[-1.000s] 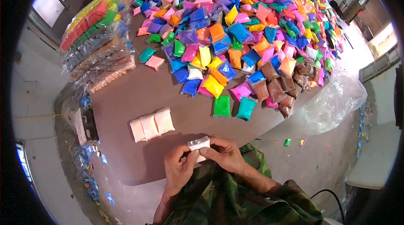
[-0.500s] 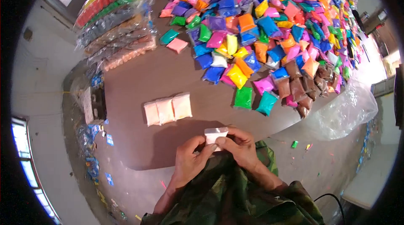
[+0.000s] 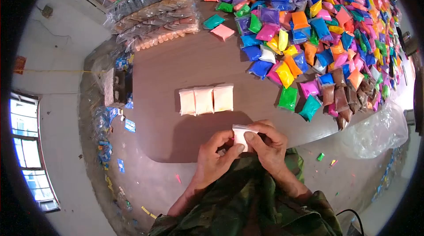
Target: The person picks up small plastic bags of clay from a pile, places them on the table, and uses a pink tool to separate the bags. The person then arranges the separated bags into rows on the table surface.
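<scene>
A small pale packet [image 3: 240, 136] with a clear top edge is held between my two hands, just over the table's near edge. My left hand [image 3: 217, 151] pinches its left and lower side with thumb and fingers. On the other side, my right hand [image 3: 269, 144] grips it, the thumb pressed across its front. Part of the packet is covered by my thumbs. Beyond my hands, three pale peach packets [image 3: 204, 100] lie side by side in a row on the brown table [image 3: 176, 66].
A large heap of colourful packets [image 3: 304, 24] covers the table's far right, with brown packets [image 3: 341, 97] at its near edge. Stacked bags of packets [image 3: 154, 15] stand at the far left. A clear plastic bag [image 3: 375, 134] hangs at the right edge. Scraps litter the floor.
The view has swung left, so the table and its contents sit further right in the picture. Both hands still grip the pale packet, which is turned slightly; the row of three is unchanged.
</scene>
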Tool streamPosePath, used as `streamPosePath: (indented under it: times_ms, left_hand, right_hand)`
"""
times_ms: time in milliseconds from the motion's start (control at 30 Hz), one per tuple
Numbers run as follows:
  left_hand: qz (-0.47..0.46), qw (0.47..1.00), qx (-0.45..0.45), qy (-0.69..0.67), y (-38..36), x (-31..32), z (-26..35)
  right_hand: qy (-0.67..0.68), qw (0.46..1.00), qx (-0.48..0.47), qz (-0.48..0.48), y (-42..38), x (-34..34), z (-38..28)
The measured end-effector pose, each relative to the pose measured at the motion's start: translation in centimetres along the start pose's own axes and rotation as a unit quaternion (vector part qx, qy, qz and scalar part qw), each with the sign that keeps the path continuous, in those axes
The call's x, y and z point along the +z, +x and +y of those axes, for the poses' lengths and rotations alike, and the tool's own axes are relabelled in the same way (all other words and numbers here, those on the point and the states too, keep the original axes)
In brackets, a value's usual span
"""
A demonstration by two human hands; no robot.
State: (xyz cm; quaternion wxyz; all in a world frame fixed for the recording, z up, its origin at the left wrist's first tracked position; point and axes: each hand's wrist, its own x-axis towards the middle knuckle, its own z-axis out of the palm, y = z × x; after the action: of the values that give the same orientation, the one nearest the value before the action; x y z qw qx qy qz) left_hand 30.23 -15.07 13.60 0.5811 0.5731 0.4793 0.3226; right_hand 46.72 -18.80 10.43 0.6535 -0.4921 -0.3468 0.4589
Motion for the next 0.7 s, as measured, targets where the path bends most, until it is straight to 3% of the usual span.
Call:
streamPosePath:
  times_ms: [100,233,333,433,533,700]
  left_hand:
    - [0.009,0.998,0.031,0.055,0.1,-1.4,0.6]
    - [0.018,0.997,0.001,0.075,-0.5,-2.5,0.7]
    - [0.071,0.995,-0.001,0.062,-1.0,-5.2,-1.6]
    - [0.153,0.987,-0.034,0.031,-0.7,-8.2,-2.2]
    - [0.179,0.959,-0.015,0.218,-0.5,-10.1,-3.1]
    - [0.214,0.929,0.033,0.301,0.1,-9.5,-2.8]
  right_hand:
    - [0.045,0.998,0.037,-0.029,0.5,0.6,-0.6]
    - [0.046,0.994,0.062,-0.071,0.8,1.0,-1.1]
    - [-0.100,0.992,-0.017,-0.069,1.1,0.2,1.0]
    - [-0.269,0.954,-0.104,-0.081,1.7,0.2,-0.9]
    - [-0.381,0.890,-0.226,-0.105,2.2,0.5,-0.9]
    - [-0.412,0.879,-0.218,-0.096,1.6,0.6,-0.7]
